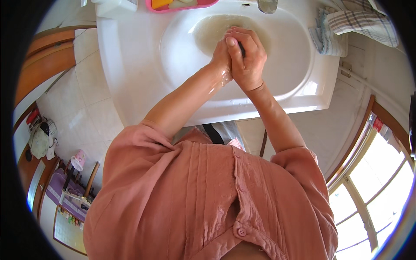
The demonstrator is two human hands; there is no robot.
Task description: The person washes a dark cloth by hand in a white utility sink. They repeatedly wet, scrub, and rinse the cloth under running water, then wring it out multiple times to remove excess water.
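Washbasin (130, 65), white and glossy, is taken as the reference point. One person stands at its near edge in a dusty-pink buttoned shirt (203, 195), both forearms extended over the bowl. Left hand (222, 54) and right hand (252, 58) are pressed together above the middle of the basin, just over shallow, cloudy water (206, 32) in the bottom. Right hand is clenched about the left, its fingers bent over and thumb laid along it. Grip of the left hand is largely covered; I cannot tell how its fingers stand. A dark patch (241, 50) shows between the right thumb and fingers; whether it is an object or a shadowed gap cannot be determined. Left wrist is wet and glistening. Tap (267, 6) stands at the basin's far edge. Left of it, on the basin's far ledge, sits a pink tray (190, 8) with an orange item and a pale one; a white container (116, 8) occupies the far left corner. Plaid cloth (364, 24) hangs beyond the basin's right end.
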